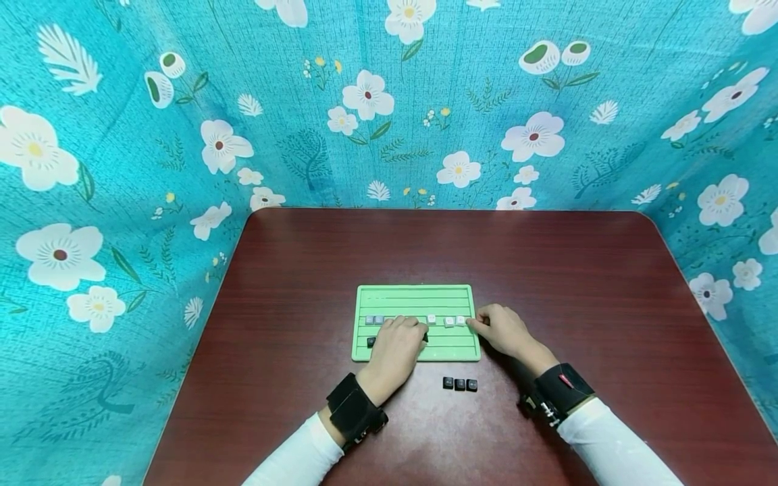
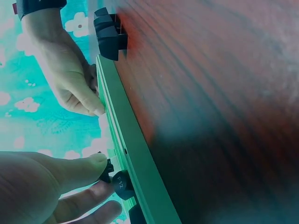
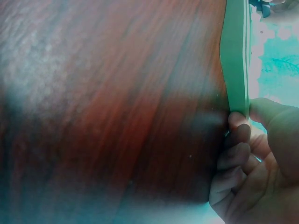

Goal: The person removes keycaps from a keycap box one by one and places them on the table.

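A light green grooved board [image 1: 416, 298] lies on the table, with several pale keycaps [image 1: 431, 319] in a row across it and a black keycap [image 1: 371, 342] lower at its left. Over the board, my left hand [image 1: 396, 345] pinches a small black keycap [image 2: 107, 171] between thumb and finger. Just beside that one, a black keycap with white marking [image 2: 122, 185] sits on the board in the left wrist view. My right hand [image 1: 506, 331] grips the board's right edge, thumb on top and curled fingers at the side. The left hand covers part of both rows.
Three black keycaps [image 1: 460, 385] stand in a row on the dark red-brown table [image 1: 292, 297], in front of the board and between the forearms. A blue flowered cloth [image 1: 413, 155] hangs behind the table and along its sides.
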A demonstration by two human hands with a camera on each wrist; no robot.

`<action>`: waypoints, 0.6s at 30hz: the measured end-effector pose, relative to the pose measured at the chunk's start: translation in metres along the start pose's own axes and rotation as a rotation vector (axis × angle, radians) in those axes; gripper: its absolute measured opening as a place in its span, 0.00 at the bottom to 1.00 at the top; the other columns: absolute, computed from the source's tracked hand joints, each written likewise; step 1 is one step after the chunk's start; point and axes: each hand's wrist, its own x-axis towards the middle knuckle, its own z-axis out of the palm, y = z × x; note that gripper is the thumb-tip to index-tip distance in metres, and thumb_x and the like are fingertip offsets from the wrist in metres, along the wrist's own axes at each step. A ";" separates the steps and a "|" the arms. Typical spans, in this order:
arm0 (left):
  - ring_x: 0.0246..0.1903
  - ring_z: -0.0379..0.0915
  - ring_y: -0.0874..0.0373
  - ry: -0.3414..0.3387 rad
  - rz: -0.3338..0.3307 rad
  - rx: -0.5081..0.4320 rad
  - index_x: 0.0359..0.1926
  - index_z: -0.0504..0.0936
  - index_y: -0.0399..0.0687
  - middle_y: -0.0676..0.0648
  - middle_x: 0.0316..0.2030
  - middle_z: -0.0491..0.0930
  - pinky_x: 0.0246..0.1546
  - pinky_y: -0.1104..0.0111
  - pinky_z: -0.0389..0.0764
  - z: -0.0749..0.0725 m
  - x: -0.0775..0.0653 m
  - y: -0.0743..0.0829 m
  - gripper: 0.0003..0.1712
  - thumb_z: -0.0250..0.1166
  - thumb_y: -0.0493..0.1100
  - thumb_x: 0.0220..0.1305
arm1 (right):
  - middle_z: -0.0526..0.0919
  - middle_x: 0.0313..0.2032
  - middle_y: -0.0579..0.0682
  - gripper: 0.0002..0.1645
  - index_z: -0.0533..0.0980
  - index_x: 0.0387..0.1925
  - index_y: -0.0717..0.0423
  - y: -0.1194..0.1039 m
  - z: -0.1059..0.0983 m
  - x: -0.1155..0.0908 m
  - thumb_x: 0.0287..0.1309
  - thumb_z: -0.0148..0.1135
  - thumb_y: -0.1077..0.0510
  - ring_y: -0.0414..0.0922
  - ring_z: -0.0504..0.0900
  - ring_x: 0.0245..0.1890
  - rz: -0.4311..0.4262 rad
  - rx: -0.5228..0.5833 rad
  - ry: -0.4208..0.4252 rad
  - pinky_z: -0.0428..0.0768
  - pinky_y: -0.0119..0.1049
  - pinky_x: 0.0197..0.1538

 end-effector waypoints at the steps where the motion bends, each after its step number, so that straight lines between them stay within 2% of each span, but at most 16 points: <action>1: 0.30 0.72 0.59 0.002 0.003 -0.002 0.33 0.83 0.54 0.55 0.30 0.79 0.31 0.68 0.69 0.000 0.000 0.000 0.05 0.66 0.47 0.55 | 0.57 0.11 0.42 0.24 0.64 0.12 0.49 0.000 0.000 0.000 0.61 0.56 0.47 0.39 0.53 0.10 0.004 0.001 -0.002 0.53 0.32 0.18; 11: 0.29 0.71 0.60 -0.006 0.008 -0.020 0.32 0.82 0.55 0.55 0.29 0.77 0.30 0.68 0.68 -0.001 -0.003 0.002 0.05 0.66 0.48 0.56 | 0.59 0.11 0.42 0.24 0.65 0.13 0.49 0.002 0.001 0.000 0.61 0.55 0.46 0.40 0.55 0.11 0.008 -0.004 0.001 0.55 0.32 0.18; 18: 0.29 0.70 0.60 -0.012 0.008 -0.048 0.32 0.82 0.54 0.54 0.29 0.77 0.30 0.68 0.68 -0.002 -0.005 0.004 0.05 0.65 0.48 0.57 | 0.59 0.11 0.42 0.23 0.66 0.13 0.49 0.002 0.001 0.000 0.62 0.55 0.47 0.39 0.55 0.11 -0.024 -0.004 0.008 0.56 0.33 0.18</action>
